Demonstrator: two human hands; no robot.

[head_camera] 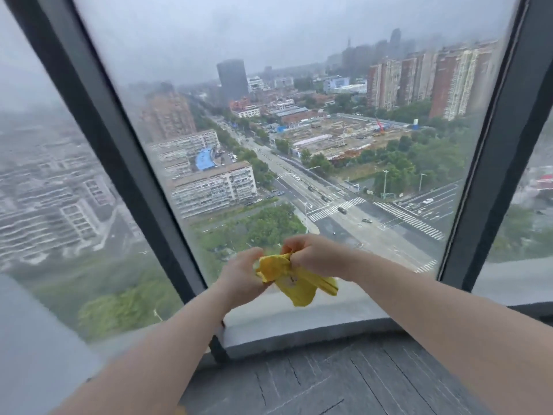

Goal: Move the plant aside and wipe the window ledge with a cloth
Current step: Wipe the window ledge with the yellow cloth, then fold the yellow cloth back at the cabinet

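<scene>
Nearest you, the dark grey stone window ledge point(344, 381) runs left to right under your forearms, and no plant shows anywhere on the stretch in view, so you cannot tell from here where it stands. Above the ledge's far edge, both hands meet in mid-air in front of the glass. Your left hand point(242, 272) has its fingers curled into the left end of the yellow cloth point(294, 278), and your right hand point(314, 254) pinches the bunched top of it from the other side; neither hand is spread.

The cloth hangs crumpled between the two grips, its loose tail dropping down and to the right, clear of the ledge and not touching it. The surface to be wiped therefore lies below and nearer than the cloth, with its long axis crosswise to your arms. Both hands are about equally close to it, so either could carry the cloth down.

Beyond stand the dark window frame point(119, 163) and the city outside.
</scene>
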